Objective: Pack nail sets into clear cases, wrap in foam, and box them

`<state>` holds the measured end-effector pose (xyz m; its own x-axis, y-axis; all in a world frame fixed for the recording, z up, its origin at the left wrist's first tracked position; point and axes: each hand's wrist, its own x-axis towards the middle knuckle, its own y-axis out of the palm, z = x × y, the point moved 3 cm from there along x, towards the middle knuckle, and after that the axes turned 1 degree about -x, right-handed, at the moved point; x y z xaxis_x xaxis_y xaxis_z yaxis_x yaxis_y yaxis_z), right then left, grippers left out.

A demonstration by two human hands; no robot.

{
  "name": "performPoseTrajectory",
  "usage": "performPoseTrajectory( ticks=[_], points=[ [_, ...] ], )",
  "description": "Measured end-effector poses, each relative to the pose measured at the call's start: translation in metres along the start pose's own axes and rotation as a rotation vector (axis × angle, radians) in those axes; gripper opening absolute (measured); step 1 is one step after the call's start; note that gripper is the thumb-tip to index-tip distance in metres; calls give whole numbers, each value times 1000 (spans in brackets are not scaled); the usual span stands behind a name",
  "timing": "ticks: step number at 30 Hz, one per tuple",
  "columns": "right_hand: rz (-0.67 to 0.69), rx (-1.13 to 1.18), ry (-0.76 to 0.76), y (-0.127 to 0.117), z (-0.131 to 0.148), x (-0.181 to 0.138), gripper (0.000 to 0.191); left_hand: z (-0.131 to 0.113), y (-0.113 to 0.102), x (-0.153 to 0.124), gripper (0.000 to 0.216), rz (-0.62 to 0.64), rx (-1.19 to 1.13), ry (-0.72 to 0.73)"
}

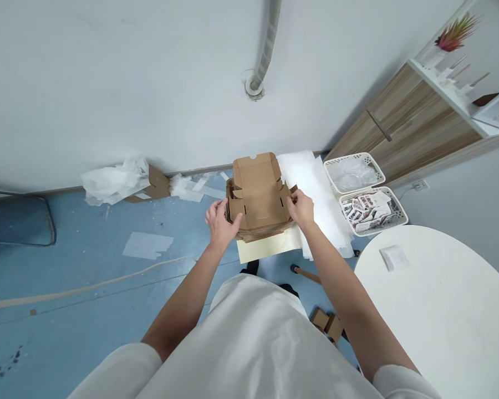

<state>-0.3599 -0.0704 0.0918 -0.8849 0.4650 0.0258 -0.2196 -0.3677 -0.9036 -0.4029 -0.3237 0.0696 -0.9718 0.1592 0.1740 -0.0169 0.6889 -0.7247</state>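
A flat, unfolded brown cardboard box (260, 202) lies on top of a stack of similar box blanks (266, 231), its lid panel pointing away from me. At the stack's left edge my left hand (222, 224) has its thumb and fingers spread, with the thumb against the cardboard. On the opposite side my right hand (301, 209) pinches the right side flap of the top box. Under the stack is a pale yellow sheet (270, 247). White foam sheets (316, 194) lie to the right of it.
Two white plastic baskets (353, 172) stand right of the foam, one with clear bags, one with small printed packets. A round white table (436, 310) is at right, near a wooden cabinet (403, 122). An open carton (156, 185) and white wrapping (116, 180) sit by the wall.
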Motion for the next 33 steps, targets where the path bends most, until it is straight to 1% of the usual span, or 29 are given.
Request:
performPoseTrajectory(
  ticks=[1,3,4,5,7,10,15,21,24,26,27,29,31,33],
  points=[
    [-5,13,23,-3,1,3,15,-7,3,-2,56,68,-18,71],
    [-12,10,52,-9,3,8,13,-20,14,-5,43,271,-56,221],
    [-12,3,59,-11,4,11,12,-24,20,-6,36,359,-65,265],
    [-12,-3,63,-13,4,12,11,-27,26,-5,31,420,-65,279],
    [-15,-10,65,-15,3,14,10,-29,35,-2,26,492,-52,270],
    [-19,-1,59,-15,-2,11,11,-26,41,4,23,554,-39,253],
    [0,31,85,-10,-12,5,10,-17,43,12,21,621,-72,260],
    [24,41,117,-8,-15,6,9,-16,45,14,41,684,4,354],
    [46,36,116,-7,-15,6,10,-17,44,15,35,731,23,380],
    [52,43,121,-6,-16,5,11,-18,44,15,32,742,31,425],
    [55,56,127,-6,-17,5,13,-18,44,15,31,732,41,447],
    [82,122,145,-5,-19,3,21,-18,44,15,33,673,78,462],
    [117,208,156,-4,-20,1,35,-16,45,15,34,600,127,449],
    [108,241,126,-5,-20,-1,52,-15,47,14,35,552,178,426]
  ],
)
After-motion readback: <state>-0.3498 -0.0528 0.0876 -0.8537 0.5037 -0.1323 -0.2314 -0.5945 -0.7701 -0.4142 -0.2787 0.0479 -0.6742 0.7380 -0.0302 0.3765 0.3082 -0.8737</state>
